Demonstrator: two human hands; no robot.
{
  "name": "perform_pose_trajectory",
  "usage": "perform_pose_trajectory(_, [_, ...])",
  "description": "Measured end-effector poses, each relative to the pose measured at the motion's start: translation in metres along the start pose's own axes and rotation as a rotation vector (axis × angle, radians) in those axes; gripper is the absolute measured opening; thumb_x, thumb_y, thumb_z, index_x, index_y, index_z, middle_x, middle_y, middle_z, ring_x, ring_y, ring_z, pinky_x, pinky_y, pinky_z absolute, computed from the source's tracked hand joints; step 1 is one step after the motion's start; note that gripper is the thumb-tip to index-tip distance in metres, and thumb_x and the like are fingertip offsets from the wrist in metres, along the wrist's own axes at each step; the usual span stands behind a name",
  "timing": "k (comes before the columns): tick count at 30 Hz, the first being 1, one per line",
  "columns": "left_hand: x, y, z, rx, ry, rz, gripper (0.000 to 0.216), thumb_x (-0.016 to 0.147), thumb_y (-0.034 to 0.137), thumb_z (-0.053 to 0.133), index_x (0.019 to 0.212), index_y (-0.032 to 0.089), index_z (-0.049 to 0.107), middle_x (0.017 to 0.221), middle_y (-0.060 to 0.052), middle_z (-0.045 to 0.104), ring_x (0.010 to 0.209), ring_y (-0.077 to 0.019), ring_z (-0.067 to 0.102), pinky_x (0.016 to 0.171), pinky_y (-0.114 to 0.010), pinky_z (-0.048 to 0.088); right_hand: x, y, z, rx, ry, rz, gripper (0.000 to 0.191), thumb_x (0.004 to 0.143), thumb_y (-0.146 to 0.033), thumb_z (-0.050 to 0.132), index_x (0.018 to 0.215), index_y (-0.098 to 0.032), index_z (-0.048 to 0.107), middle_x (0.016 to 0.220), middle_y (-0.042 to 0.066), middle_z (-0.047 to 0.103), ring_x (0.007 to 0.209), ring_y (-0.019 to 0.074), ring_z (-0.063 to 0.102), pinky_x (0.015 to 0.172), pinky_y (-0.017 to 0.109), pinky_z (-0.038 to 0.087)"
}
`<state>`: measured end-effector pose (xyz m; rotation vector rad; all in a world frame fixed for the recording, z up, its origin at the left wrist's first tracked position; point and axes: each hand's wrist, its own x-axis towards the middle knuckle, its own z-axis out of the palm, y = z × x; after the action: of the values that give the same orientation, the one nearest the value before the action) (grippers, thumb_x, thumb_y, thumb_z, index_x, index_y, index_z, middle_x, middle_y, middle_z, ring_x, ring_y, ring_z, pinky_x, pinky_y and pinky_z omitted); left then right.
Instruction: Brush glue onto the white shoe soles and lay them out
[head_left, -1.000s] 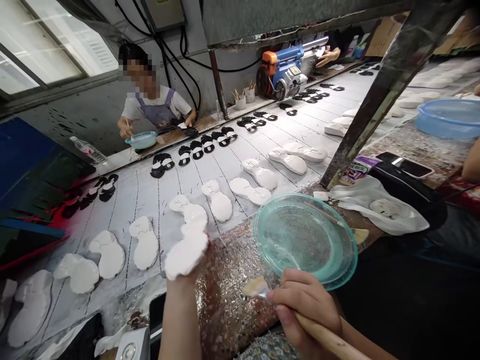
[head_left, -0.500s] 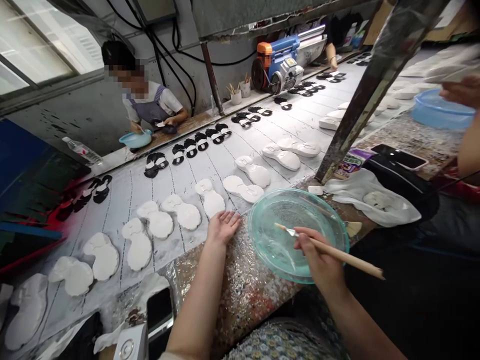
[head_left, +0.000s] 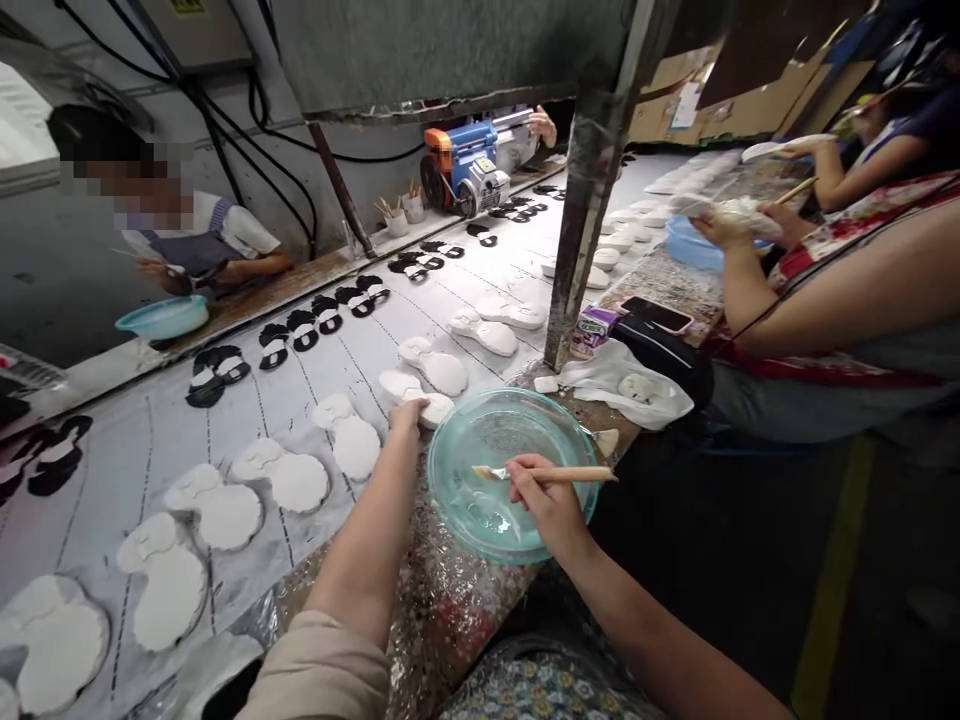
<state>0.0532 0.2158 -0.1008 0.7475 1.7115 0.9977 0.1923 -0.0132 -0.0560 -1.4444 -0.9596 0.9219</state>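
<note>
Wooden-handled flat brush (head_left: 559, 475) sat pinched in the closed fingers (head_left: 526, 468) of the right hand (head_left: 544, 505), its pale bristles (head_left: 486, 472) over a shallow turquoise glass dish (head_left: 525, 397) near the outer edge of a speckled foil-covered worktop (head_left: 465, 620). The left hand (head_left: 405, 418) lay with its fingers extended across a white moulded sole piece (head_left: 439, 408), not closed round it, and that piece sat just beside the dish's upper-left rim. More white sole pieces (head_left: 296, 482) ran toward the lower left on a white board with dashed lines (head_left: 97, 530). Beyond the worktop's edge, open dark floor (head_left: 735, 560) filled the lower right. A co-worker's hands (head_left: 724, 228) held a white piece at the upper right, well apart, above a blue plastic basin (head_left: 686, 245).
</note>
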Motion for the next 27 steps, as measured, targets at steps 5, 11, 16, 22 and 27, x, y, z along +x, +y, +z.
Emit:
perform_pose_trajectory(5, [-0.003,0.018,-0.034,-0.233,0.043,-0.010,0.037,0.090,0.035,0.059,0.123,0.017,0.055,0.123,-0.010,0.058,0.103,-0.0235,0.060,0.085,-0.045,0.053,0.006,-0.006,0.000,-0.228,-0.151,0.013,0.026,0.083,-0.043,0.058,0.074,-0.019,0.061,0.052,-0.001,0.057,0.049,0.0148,0.055,0.050,0.024,0.040])
perform_pose_trajectory(11, [-0.067,0.020,-0.119,-0.558,-0.146,0.109,0.025,0.084,0.025,0.053,0.105,0.018,0.064,0.110,-0.007,0.067,0.100,-0.0222,0.064,0.085,-0.038,0.055,0.008,-0.004,0.012,-0.456,-0.174,0.045,0.027,0.073,-0.032,0.071,0.054,-0.021,0.055,0.049,-0.001,0.053,0.048,0.0145,0.052,0.049,0.025,0.030])
perform_pose_trajectory(16, [-0.127,-0.022,-0.166,-0.767,-0.276,0.025,0.041,0.074,0.038,0.052,0.111,0.024,0.062,0.107,-0.008,0.072,0.100,-0.0311,0.067,0.082,-0.046,0.057,0.006,-0.010,0.007,-0.479,-0.206,0.064,0.028,0.076,-0.039,0.064,0.056,-0.021,0.056,0.049,-0.001,0.054,0.047,0.0148,0.051,0.047,0.025,0.029])
perform_pose_trajectory(22, [-0.144,-0.044,-0.156,-0.728,-0.264,-0.296,0.039,0.089,0.036,0.041,0.111,0.014,0.064,0.083,-0.015,0.074,0.078,-0.0296,0.072,0.074,-0.045,0.058,0.010,-0.023,-0.006,-0.382,-0.277,0.055,0.033,0.077,-0.046,0.062,0.056,-0.020,0.056,0.046,-0.002,0.052,0.043,0.0139,0.048,0.044,0.025,0.031])
perform_pose_trajectory(27, [-0.156,-0.030,-0.135,-0.769,-0.246,-0.287,0.046,0.092,0.046,0.038,0.103,0.014,0.068,0.083,-0.013,0.075,0.081,-0.0292,0.071,0.077,-0.043,0.057,-0.011,-0.033,0.000,-0.167,-0.324,-0.004,0.034,0.089,-0.045,0.048,0.072,-0.019,0.060,0.050,-0.002,0.057,0.049,0.0143,0.056,0.049,0.025,0.045])
